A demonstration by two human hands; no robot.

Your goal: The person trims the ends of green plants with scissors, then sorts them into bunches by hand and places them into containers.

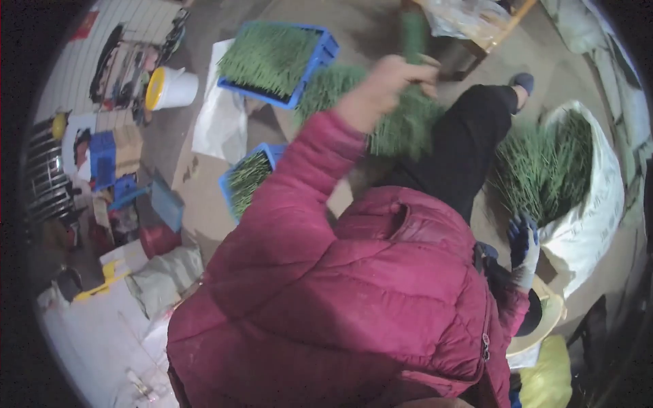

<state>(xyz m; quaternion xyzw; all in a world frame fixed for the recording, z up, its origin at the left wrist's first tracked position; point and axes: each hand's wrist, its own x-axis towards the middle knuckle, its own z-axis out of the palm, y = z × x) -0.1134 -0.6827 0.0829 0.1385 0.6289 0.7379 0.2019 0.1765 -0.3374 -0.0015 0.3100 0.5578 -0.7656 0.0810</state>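
Observation:
My left hand (392, 85), bare and blurred by motion, is raised at the upper middle with its fingers wrapped round a bunch of thin green stems (412, 37). More green stems (405, 129) show just below that hand, over the dark trouser leg. On the right, my right hand (524, 246) wears a white and blue glove. Its fingers are stretched out at the near edge of the green stems (541, 166) that fill an open white woven sack (598, 211).
A blue crate (326, 51) of upright green stems stands at the upper left, a smaller blue crate (275, 153) below it. Left of them is a white bucket (180, 88) with a yellow lid. A wooden-framed stand (507, 30) is at the top; a yellow bag (547, 377) lies lower right.

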